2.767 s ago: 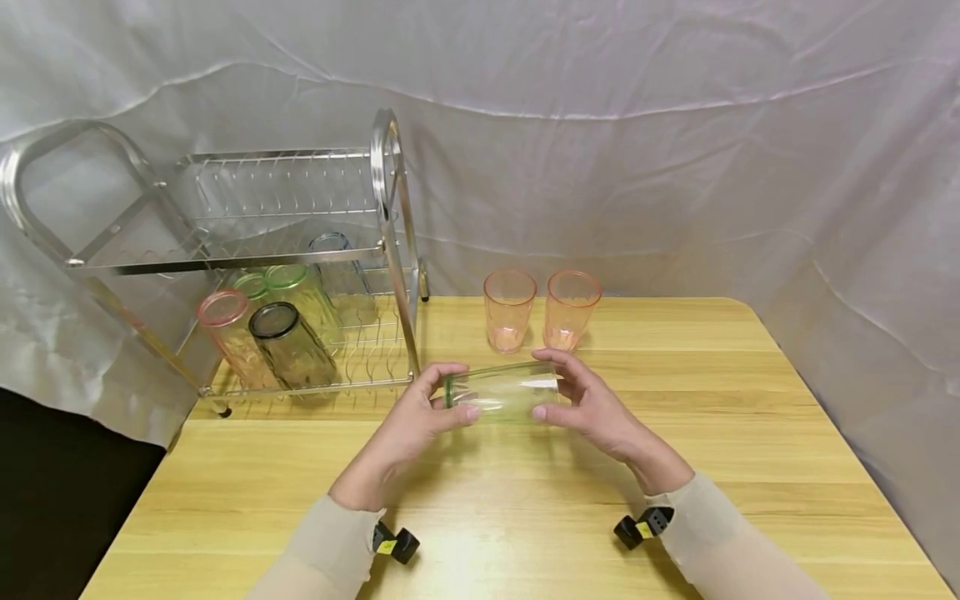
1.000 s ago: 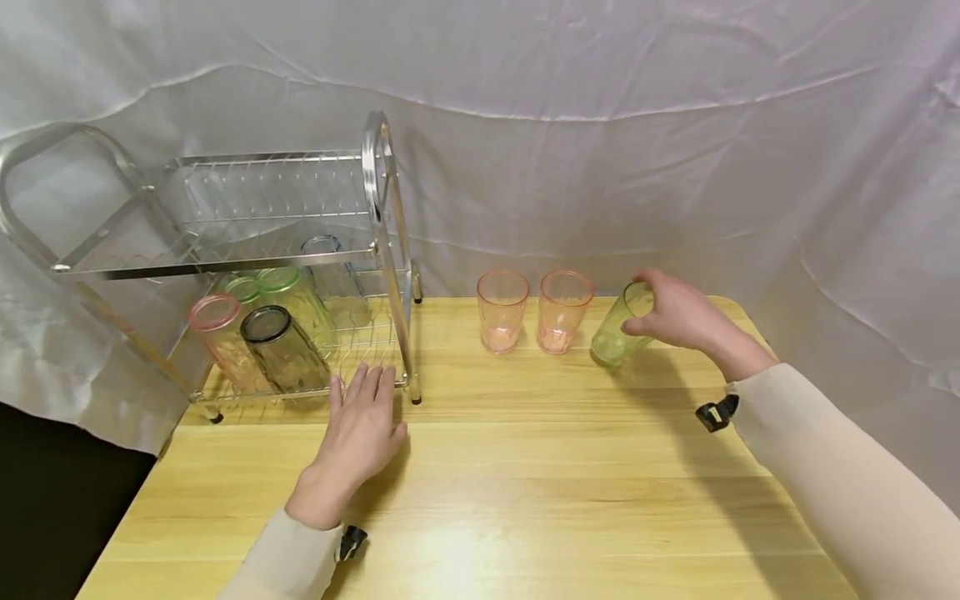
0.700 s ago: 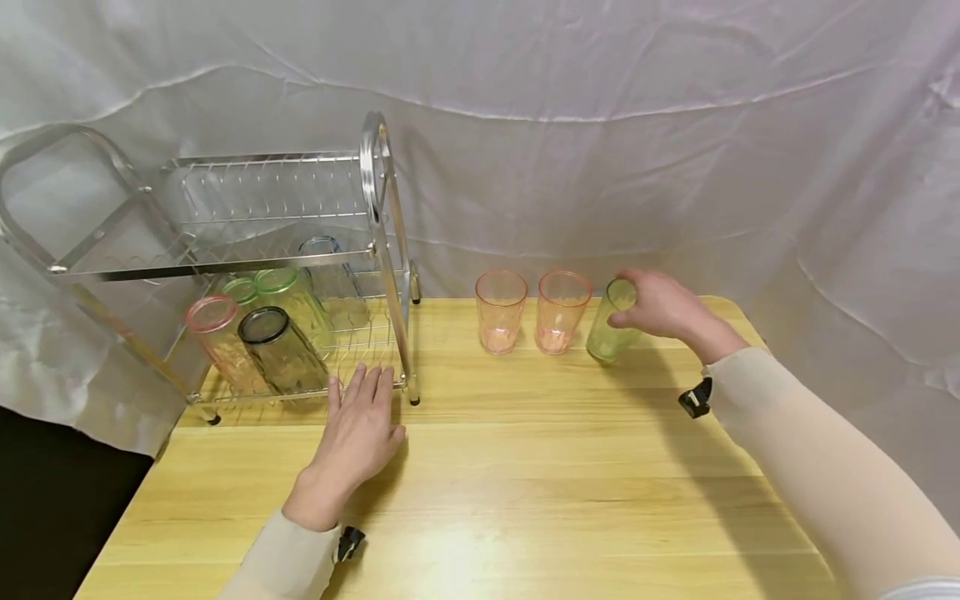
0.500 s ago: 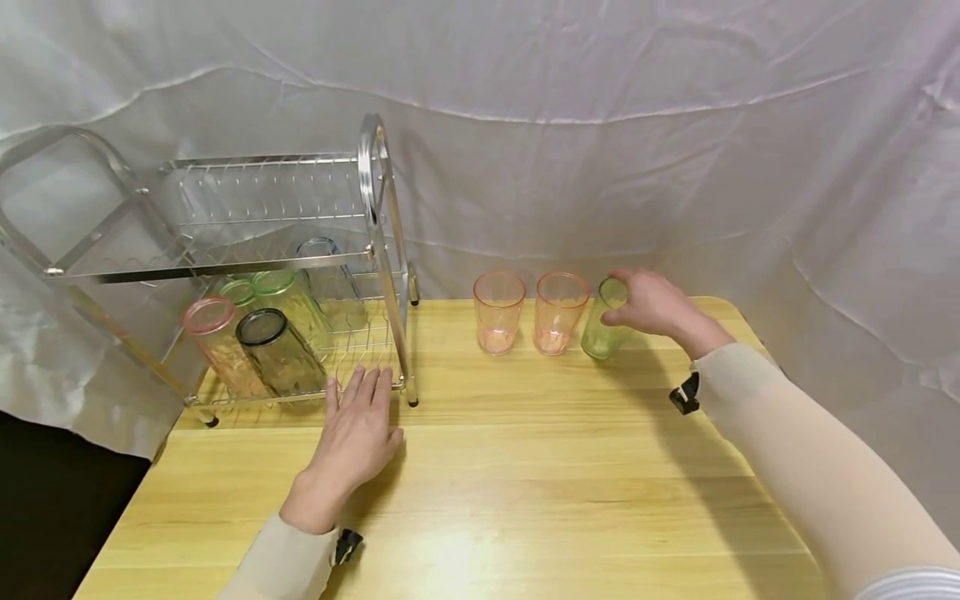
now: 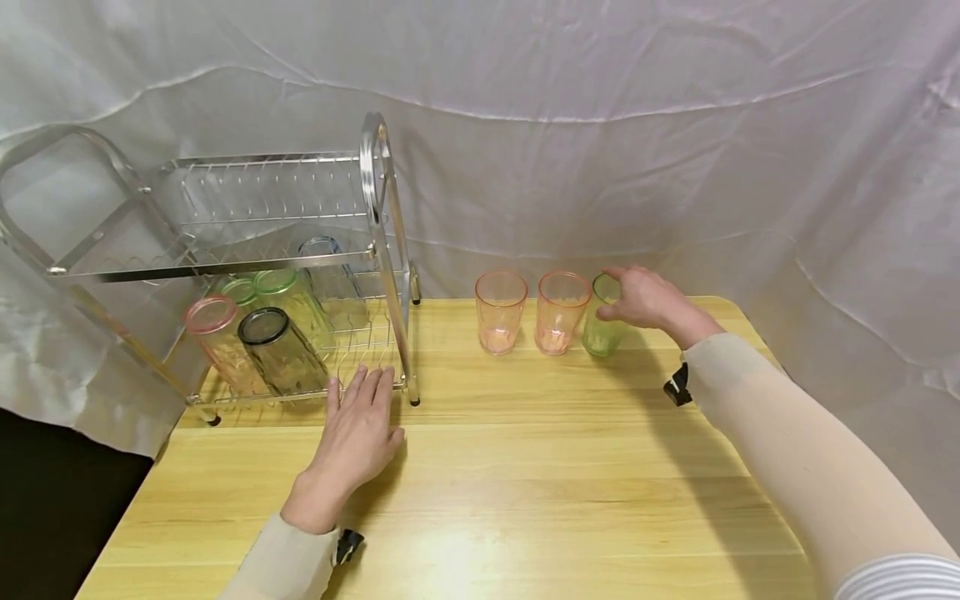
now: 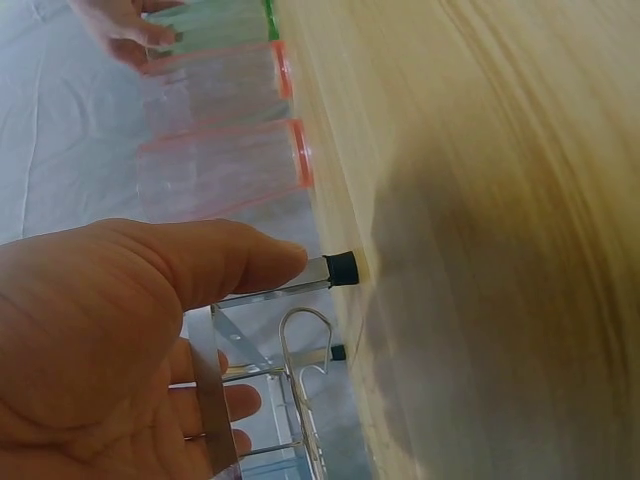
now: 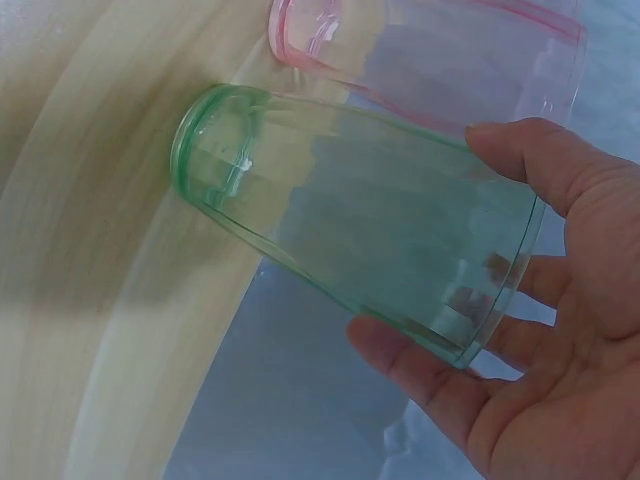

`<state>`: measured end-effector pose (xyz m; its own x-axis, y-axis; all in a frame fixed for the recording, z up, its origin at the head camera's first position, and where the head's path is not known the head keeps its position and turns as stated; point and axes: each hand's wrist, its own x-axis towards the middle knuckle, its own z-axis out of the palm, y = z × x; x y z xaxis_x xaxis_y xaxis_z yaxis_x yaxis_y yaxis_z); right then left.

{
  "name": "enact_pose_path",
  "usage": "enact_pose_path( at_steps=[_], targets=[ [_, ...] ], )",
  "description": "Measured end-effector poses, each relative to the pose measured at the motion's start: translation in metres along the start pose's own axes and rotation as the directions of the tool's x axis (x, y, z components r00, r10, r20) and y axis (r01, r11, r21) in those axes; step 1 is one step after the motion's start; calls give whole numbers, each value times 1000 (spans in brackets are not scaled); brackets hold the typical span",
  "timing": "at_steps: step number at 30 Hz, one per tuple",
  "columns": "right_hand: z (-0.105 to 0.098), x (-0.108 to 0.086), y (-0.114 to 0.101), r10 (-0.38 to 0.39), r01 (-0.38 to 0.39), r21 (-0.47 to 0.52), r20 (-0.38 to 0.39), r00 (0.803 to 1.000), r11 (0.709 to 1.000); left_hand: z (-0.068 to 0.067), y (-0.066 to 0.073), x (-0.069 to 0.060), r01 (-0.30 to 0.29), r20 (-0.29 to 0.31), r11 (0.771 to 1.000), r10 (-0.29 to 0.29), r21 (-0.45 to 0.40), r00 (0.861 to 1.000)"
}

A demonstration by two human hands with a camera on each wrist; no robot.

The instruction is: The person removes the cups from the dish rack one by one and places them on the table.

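Handle the green glass (image 7: 360,205), upright on the desk (image 5: 487,483) beside a pink glass (image 5: 561,317), as probably light, stiff, slippery, breakable; hold by upper sides, with right hand (image 5: 647,297) curled round there, left hand (image 5: 352,433) straight-fingered against the rack (image 5: 187,272)

Green glass (image 5: 602,335) within the right grip (image 5: 647,302); two pink glasses (image 5: 499,315) beside it. Ahead of the left grip (image 5: 354,437): silver rack (image 5: 195,270), with pink, smoky-black, green and blue tumblers (image 5: 288,358). Beneath both grips: yellow, wood-grained worktop (image 5: 510,492). Beyond them: pale grey cloth (image 5: 540,183).
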<state>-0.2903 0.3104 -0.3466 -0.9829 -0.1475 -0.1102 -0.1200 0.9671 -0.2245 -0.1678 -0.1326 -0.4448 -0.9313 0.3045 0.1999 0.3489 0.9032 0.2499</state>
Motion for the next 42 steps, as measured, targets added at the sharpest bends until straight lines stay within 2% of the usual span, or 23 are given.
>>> enact_pose_path(
  at_steps=[12,23,42],
  targets=[
    [-6,1,3,-27,26,13,71,997,1000,0,1,0,6,2,1000,-6,0,1000],
    [-9,2,7,-84,84,10,59,995,996,0,2,0,8,7,1000,-8,-4,1000],
    [-10,1,8,-74,74,11,68,995,997,0,1,0,3,-1,1000,-3,0,1000]
  ],
)
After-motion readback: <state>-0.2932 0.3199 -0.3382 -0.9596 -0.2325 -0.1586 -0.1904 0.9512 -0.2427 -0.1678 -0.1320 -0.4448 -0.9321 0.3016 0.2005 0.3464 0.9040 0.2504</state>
